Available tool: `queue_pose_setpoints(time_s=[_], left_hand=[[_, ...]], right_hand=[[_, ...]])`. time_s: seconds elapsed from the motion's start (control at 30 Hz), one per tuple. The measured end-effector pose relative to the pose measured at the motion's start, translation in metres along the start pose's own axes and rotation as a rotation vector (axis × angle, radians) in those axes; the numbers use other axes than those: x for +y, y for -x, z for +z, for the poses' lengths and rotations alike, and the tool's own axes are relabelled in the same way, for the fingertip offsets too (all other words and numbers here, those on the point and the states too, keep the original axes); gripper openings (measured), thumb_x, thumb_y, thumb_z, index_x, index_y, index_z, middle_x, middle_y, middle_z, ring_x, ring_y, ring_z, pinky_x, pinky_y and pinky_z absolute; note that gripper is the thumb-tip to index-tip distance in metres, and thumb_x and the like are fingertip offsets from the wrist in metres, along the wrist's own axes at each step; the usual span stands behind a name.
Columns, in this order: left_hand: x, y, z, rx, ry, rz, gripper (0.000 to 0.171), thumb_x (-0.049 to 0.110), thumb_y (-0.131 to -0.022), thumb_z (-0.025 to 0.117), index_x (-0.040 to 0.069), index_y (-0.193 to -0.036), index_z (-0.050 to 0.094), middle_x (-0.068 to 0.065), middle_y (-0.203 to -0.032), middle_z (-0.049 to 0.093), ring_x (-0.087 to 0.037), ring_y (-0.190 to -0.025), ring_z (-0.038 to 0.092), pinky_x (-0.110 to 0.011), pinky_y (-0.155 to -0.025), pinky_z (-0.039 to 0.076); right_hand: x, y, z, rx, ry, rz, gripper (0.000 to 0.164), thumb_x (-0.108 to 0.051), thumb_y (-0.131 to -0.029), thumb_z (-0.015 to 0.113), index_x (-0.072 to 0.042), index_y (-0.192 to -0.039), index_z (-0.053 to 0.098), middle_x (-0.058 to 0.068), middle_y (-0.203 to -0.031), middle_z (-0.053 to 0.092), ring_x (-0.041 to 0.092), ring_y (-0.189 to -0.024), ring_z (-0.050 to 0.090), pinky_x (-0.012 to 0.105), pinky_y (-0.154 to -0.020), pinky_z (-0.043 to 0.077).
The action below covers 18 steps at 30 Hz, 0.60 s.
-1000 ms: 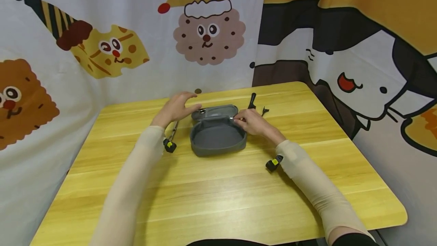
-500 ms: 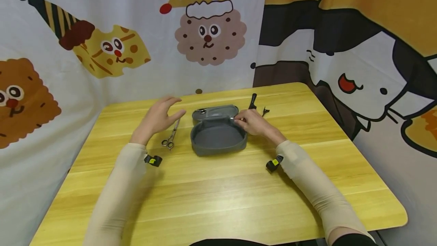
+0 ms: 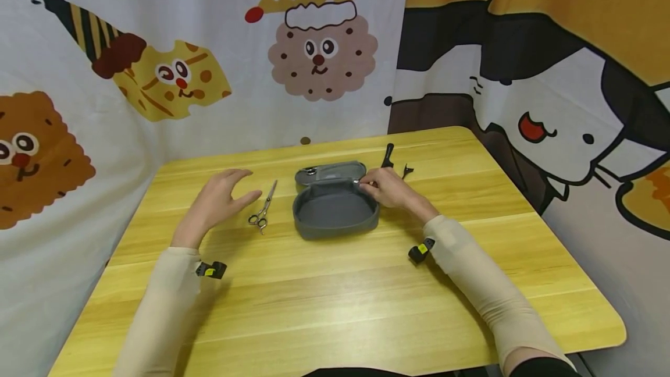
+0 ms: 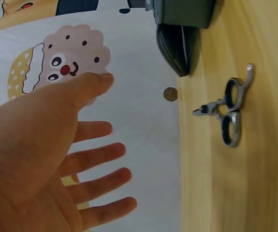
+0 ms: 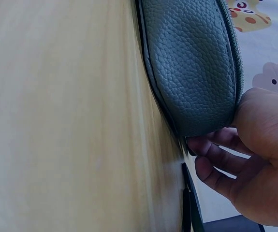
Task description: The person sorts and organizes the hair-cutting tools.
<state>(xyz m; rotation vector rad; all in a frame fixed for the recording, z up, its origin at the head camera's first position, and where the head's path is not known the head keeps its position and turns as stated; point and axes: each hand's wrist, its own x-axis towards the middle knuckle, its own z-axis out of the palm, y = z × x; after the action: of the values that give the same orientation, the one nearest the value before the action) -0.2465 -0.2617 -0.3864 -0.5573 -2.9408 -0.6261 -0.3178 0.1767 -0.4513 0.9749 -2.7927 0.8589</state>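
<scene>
A grey zippered case (image 3: 335, 231) stands on the table with its lid (image 3: 335, 172) folded back and its inside showing. At its right rear corner my right hand (image 3: 389, 188) pinches the edge beside the zipper, where a small shiny bit shows. In the right wrist view the fingertips are partly behind the pebbled case wall (image 5: 192, 67). My left hand (image 3: 211, 205) hovers left of the scissors (image 3: 267, 205), fingers spread and holding nothing. Those scissors lie on the table, left of the case. In the left wrist view the left palm (image 4: 27, 154) faces the camera.
Behind the right hand lie a black handled tool (image 3: 388, 155) and a small black clip (image 3: 407, 171). A small ringed metal item (image 3: 310, 171) sits at the lid's left end. Cartoon-printed curtains (image 3: 209, 132) hang behind the wooden table (image 3: 324, 307).
My left hand has drawn back from the case lid toward the left and nearer me, uncovering the scissors. The right hand and the case have stayed put.
</scene>
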Motion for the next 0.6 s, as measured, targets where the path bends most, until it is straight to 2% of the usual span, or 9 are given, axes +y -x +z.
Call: queue_pose_setpoints(time_s=[0.13, 0.37, 0.5, 0.6], left_hand=[[-0.003, 0.006, 0.007, -0.065, 0.004, -0.036, 0.070, 0.042, -0.112, 0.072, -0.003, -0.162, 0.056, -0.033, -0.166, 0.056, -0.057, -0.153, 0.053, -0.074, -0.125, 0.046], [-0.008, 0.004, 0.026, -0.080, 0.014, -0.048, 0.067, 0.037, -0.110, 0.075, -0.006, -0.159, 0.059, -0.034, -0.161, 0.060, -0.056, -0.146, 0.061, -0.073, -0.120, 0.052], [-0.007, 0.005, 0.031, -0.120, 0.003, -0.086, 0.072, 0.039, -0.110, 0.075, -0.006, -0.161, 0.056, -0.035, -0.162, 0.058, -0.057, -0.148, 0.058, -0.073, -0.122, 0.050], [-0.005, 0.006, 0.033, -0.155, -0.001, -0.114, 0.078, 0.044, -0.109, 0.076, -0.006, -0.163, 0.052, -0.036, -0.165, 0.054, -0.059, -0.150, 0.055, -0.074, -0.123, 0.048]], right_hand=[[-0.001, 0.001, -0.001, -0.001, -0.004, 0.005, 0.022, -0.013, -0.114, 0.068, -0.006, -0.118, 0.088, 0.013, -0.111, 0.084, 0.022, -0.088, 0.073, 0.037, -0.075, 0.055], [0.000, 0.000, 0.000, 0.006, 0.017, -0.013, 0.021, -0.012, -0.113, 0.069, -0.005, -0.116, 0.088, 0.014, -0.111, 0.085, 0.024, -0.092, 0.077, 0.041, -0.078, 0.059], [-0.002, 0.000, 0.000, 0.011, 0.027, -0.031, 0.020, -0.011, -0.112, 0.070, -0.005, -0.112, 0.089, 0.014, -0.112, 0.086, 0.026, -0.097, 0.080, 0.045, -0.082, 0.062], [-0.002, 0.000, -0.001, 0.008, 0.021, -0.017, 0.020, -0.012, -0.112, 0.070, -0.006, -0.111, 0.089, 0.013, -0.111, 0.086, 0.025, -0.094, 0.078, 0.043, -0.080, 0.060]])
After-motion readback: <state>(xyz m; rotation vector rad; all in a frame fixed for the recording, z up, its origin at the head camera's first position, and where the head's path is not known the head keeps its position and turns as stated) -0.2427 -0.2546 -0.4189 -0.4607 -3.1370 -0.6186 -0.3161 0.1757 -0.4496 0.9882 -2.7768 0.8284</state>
